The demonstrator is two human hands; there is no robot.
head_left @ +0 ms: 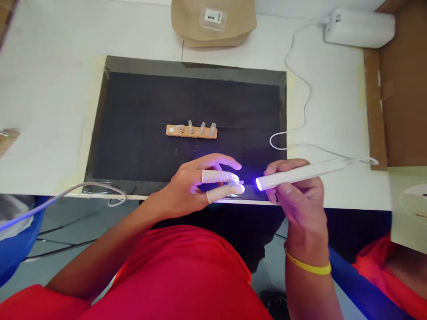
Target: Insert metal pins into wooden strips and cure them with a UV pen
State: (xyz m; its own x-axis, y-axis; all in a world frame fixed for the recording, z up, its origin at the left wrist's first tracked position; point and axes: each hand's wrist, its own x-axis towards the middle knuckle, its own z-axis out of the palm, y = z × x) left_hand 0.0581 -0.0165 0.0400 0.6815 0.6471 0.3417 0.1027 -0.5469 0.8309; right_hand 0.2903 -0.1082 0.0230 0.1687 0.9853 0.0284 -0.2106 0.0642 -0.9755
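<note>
In the head view my left hand (190, 182) is over the mat's front edge, with white finger cots on two fingers. Those two tips pinch a small translucent piece (241, 182), too small to name. My right hand (300, 191) is closed around a white pen-shaped UV lamp (293, 174). Its lit violet end points left at the pinched piece, a short gap away, and bluish light falls on the covered fingertips. Beyond the hands lies a narrow cork-coloured strip (195, 135) bearing several small clear upright pieces.
A black mat (140, 111) is taped to the white table (60, 89). A brown paper container (213, 38) stands at the back. The lamp's white cable (310, 89) loops to a white box (360, 29) at back right. Another person's red sleeve (373, 262) shows at lower right.
</note>
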